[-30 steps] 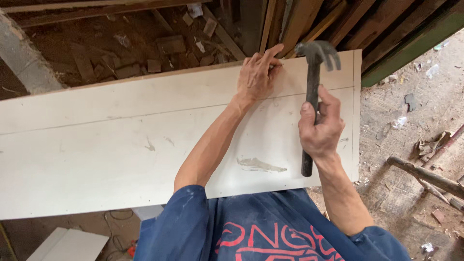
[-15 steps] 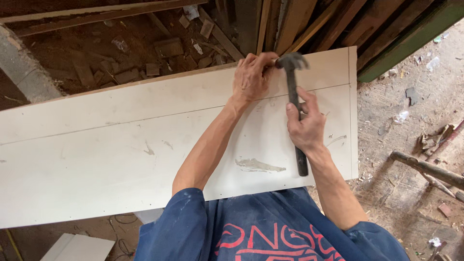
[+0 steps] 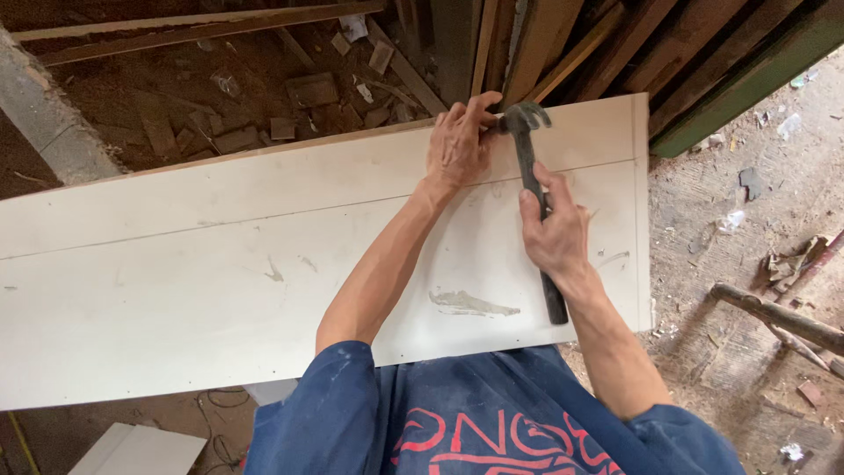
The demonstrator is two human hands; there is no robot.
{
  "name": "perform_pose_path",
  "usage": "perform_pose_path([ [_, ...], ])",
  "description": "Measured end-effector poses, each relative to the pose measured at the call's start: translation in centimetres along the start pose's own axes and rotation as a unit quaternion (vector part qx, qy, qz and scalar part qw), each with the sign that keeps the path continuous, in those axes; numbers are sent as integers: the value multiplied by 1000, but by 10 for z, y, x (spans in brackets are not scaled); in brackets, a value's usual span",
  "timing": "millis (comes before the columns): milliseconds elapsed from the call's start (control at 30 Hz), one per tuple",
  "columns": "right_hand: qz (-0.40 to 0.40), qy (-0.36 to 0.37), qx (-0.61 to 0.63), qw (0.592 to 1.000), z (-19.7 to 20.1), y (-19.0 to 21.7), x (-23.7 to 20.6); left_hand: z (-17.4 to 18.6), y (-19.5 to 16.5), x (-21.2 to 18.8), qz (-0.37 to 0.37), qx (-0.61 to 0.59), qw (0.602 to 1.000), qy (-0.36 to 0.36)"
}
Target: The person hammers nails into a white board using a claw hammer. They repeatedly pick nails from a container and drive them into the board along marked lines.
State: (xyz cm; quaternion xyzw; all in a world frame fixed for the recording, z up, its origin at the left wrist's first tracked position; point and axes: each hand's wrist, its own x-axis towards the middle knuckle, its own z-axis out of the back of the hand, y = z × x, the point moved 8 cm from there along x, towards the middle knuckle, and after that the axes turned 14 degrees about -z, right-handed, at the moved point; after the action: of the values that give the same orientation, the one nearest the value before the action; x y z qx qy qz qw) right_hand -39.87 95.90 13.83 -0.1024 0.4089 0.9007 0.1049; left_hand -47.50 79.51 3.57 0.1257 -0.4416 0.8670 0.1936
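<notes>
The right hand (image 3: 556, 230) is clenched around the handle of a dark metal claw hammer (image 3: 533, 185), its grip wrapped about the middle of the shaft, so that the lower end of the handle sticks out below the fist toward the person and the head reaches past it, away from the body. The hammer lies nearly lengthwise across the long white painted board (image 3: 220, 273), its head at the board's far edge, just beside the fingertips of the left hand (image 3: 457, 145).

The left hand rests on the upper strip of the board, fingers curled and pinched together at the far edge right next to the hammer head; whatever they pinch is too small to make out, so its grip cannot be told for sure.

The board runs across the view from left to right, marked with grey smears. Beyond it stand slanted brown wooden planks (image 3: 563, 44) and scattered wood scraps on bare earth (image 3: 264, 105).
</notes>
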Motion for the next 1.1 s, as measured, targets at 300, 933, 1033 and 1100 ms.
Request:
perform_pose_path([
  [300, 55, -49, -30, 997, -1, -5, -6, -1, -1, 2, -9, -11, 1000, -16],
  [933, 37, -52, 101, 993, 5, 2, 1, 20, 37, 15, 124, 209, 962, 123],
  [1033, 214, -156, -75, 961, 2, 30, -18, 23, 27, 14, 54, 250, 964, 75],
  [1100, 21, -51, -10, 998, -10, -1, -3, 22, 22, 11, 25, 262, 964, 41],
])
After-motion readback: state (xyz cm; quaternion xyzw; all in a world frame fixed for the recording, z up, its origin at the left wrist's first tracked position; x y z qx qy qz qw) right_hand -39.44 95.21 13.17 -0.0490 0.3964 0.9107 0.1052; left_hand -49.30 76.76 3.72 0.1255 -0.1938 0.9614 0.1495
